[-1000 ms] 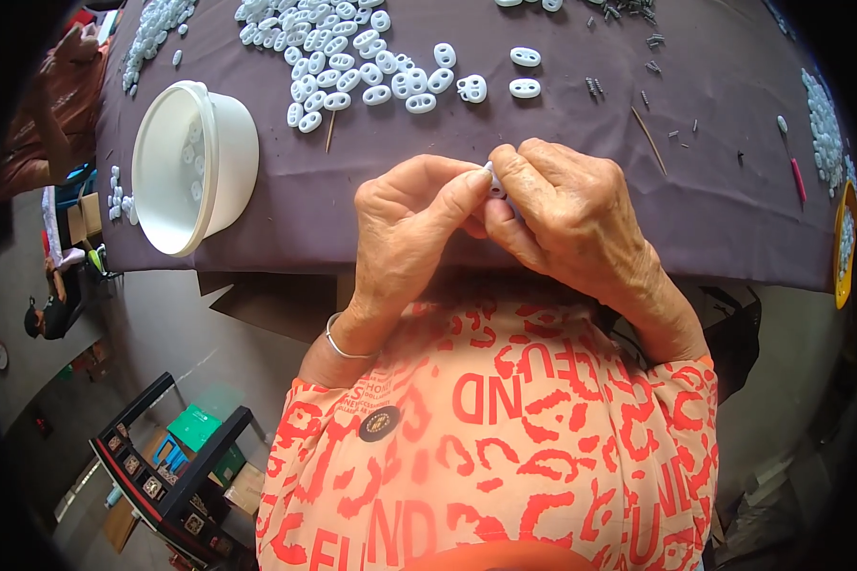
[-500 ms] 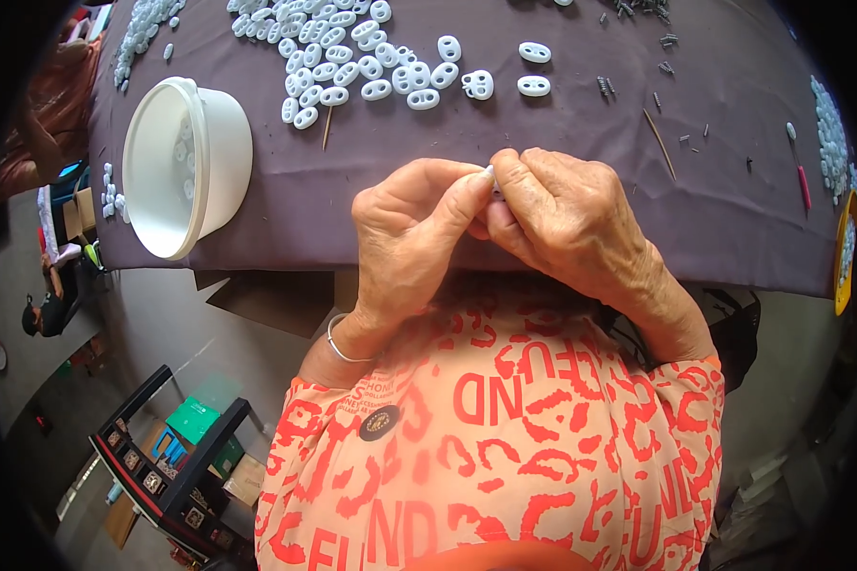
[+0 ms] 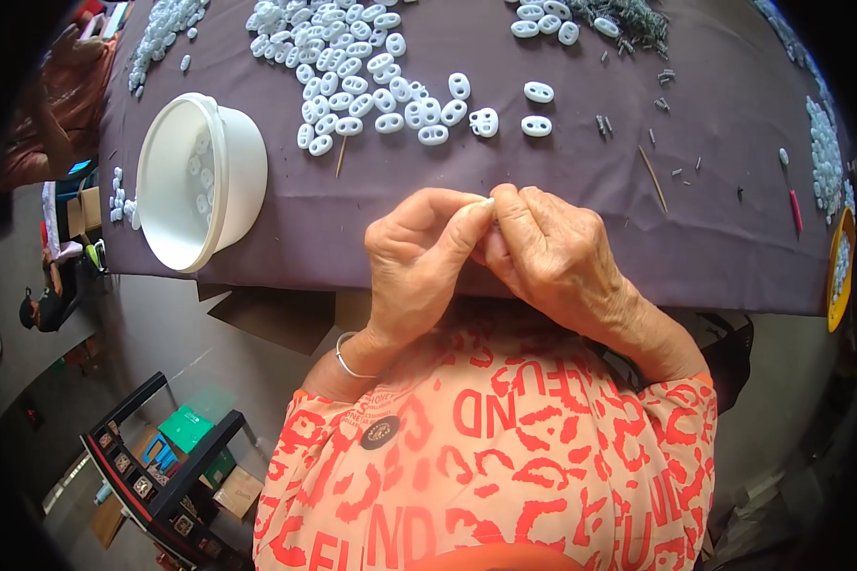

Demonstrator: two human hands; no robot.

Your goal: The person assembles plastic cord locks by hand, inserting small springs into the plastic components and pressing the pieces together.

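Note:
My left hand (image 3: 414,255) and my right hand (image 3: 560,246) meet close to the table's near edge, fingertips pinched together. Between them is a small white plastic piece (image 3: 488,202), mostly covered by the fingers; only its pale tip shows. Beyond the hands, white oval two-hole cord-lock pieces (image 3: 354,85) lie in a loose heap. Two single ovals (image 3: 536,126) lie to the right of the heap, and one cord-lock piece with a different outline (image 3: 484,122) sits between. Small metal springs (image 3: 635,24) are piled at the far side, with several strays nearer.
A white round tub (image 3: 243,181) tilts at the left with white pieces inside. Thin wooden sticks (image 3: 653,179) lie on the dark tablecloth (image 3: 305,228). At the right are a pink stick (image 3: 795,211), small white parts (image 3: 826,157) and a yellow tray (image 3: 840,305). Another person's arm (image 3: 48,133) shows far left.
The view has shifted so that the table and both hands appear lower, and more of the spring pile shows. Both hands keep their pinch on the small white piece.

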